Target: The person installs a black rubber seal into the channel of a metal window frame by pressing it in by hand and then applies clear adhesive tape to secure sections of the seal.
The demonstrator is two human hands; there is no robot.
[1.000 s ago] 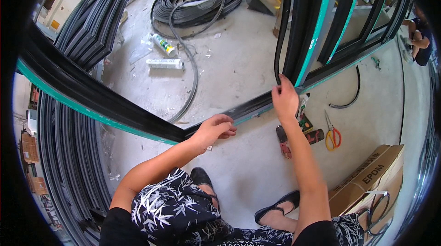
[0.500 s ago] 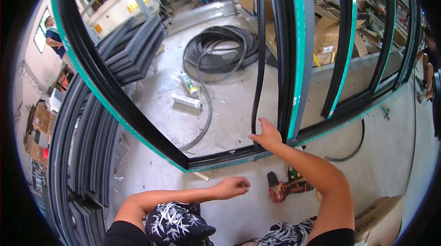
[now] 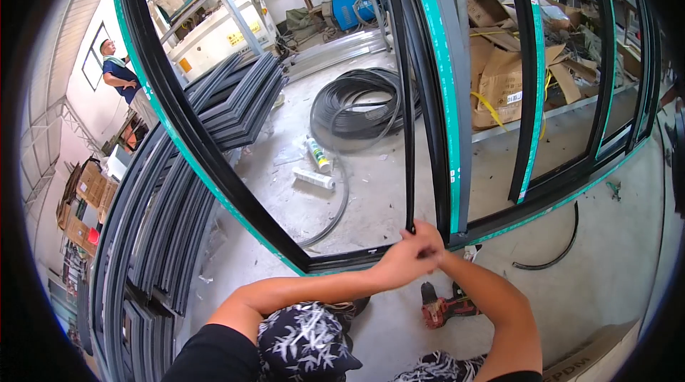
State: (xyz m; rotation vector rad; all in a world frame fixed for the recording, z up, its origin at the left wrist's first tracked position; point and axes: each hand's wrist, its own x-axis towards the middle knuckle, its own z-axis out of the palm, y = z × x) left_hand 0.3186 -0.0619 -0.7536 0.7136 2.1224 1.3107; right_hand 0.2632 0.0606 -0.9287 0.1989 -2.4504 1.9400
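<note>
A long black rubber strip (image 3: 408, 132) hangs down beside an upright of the large black frame (image 3: 235, 189), which has green tape along its edges. The strip's lower end runs into my right hand (image 3: 430, 233), whose fingers are closed on it just above the bottom rail. My left hand (image 3: 401, 266) has its fingers closed and presses against the right hand at that same spot. What lies between the left fingers is hidden. Below the hands, a red and black cordless drill (image 3: 444, 309) lies on the floor.
A coil of black strip (image 3: 357, 107) lies beyond the frame, near two sealant tubes (image 3: 314, 179). Stacked dark profiles (image 3: 153, 218) fill the left side. Cardboard boxes (image 3: 499, 86) stand behind the right bays. A short curved strip (image 3: 564, 250) lies at right. A person (image 3: 120, 79) stands far left.
My left hand has moved up and right from over the floor to meet my right hand at the strip's lower end. The view has shifted, so the frame sits slightly differently.
</note>
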